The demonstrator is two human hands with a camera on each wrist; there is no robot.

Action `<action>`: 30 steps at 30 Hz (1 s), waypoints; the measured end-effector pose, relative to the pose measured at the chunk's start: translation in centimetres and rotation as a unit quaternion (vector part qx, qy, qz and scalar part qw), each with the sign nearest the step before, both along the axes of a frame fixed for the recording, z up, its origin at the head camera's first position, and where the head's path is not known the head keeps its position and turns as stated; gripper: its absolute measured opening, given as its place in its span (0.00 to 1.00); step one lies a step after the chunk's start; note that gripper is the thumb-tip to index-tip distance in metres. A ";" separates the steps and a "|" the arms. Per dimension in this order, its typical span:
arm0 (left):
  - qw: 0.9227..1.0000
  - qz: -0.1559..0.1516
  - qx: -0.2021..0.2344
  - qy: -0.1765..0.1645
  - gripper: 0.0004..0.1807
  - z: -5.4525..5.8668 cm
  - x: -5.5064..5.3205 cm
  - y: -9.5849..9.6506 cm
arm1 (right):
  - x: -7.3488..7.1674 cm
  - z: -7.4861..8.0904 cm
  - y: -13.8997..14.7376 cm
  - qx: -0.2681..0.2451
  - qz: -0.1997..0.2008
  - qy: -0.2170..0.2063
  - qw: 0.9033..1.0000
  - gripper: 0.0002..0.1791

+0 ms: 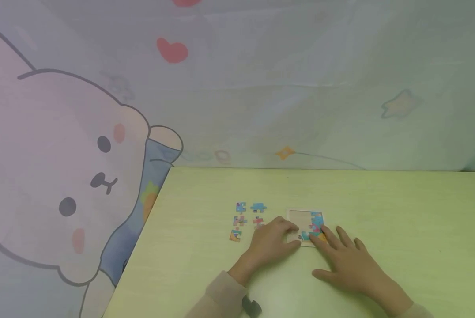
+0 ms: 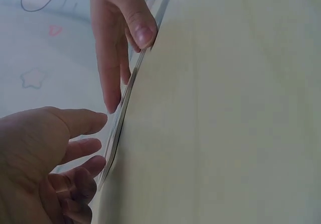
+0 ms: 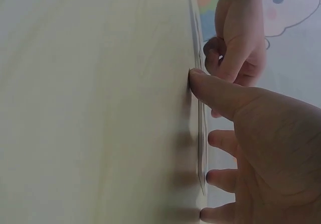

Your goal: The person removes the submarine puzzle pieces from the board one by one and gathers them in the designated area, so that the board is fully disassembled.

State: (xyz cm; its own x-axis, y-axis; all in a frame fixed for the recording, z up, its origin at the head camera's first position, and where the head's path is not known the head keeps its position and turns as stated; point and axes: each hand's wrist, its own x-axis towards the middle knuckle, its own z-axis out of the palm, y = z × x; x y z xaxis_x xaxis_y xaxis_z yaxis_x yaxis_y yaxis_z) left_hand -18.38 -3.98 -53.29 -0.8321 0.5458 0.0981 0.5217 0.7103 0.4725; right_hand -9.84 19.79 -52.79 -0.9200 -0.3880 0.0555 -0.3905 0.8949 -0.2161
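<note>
A small jigsaw tray (image 1: 299, 209) with a pale frame lies flat on the table. Joined jigsaw pieces (image 1: 317, 218) in blue, pink and orange fill its right side and part of its lower edge; bare board shows at the upper left. My left hand (image 1: 272, 242) is at the tray's left edge, fingers bent, with a gap between thumb and forefinger and nothing seen in it. At the lower right, my right hand (image 1: 346, 263) spreads its fingers, the fingertips over the tray's corner and right side. Those fingertips hide some pieces. Both wrist views show the tray only edge-on.
Several loose jigsaw pieces (image 1: 239, 221) lie left of the tray in two columns, one piece (image 1: 258, 221) partly behind the left hand. A pale yellow-green table (image 1: 412, 212) extends to a printed cloth (image 1: 261, 110) at the back. Something dark (image 1: 252, 306) shows beside the left sleeve.
</note>
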 end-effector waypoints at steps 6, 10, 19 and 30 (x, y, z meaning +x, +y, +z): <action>1.000 0.006 -0.004 -0.006 0.21 -0.2 0.3 1.1 | 0.2 0.0 0.8 0.004 -0.014 -0.005 1.000 0.48; 1.000 0.014 -0.011 -0.014 0.22 0.2 0.6 1.6 | 0.4 0.1 1.1 -0.005 -0.017 -0.014 1.000 0.48; 0.998 0.041 -0.024 -0.031 0.16 1.2 0.9 2.4 | 0.3 0.1 1.3 -0.007 -0.012 -0.010 1.000 0.48; 0.997 0.055 -0.028 -0.037 0.14 1.5 1.2 2.7 | 0.3 0.1 1.3 -0.006 -0.013 -0.006 1.000 0.47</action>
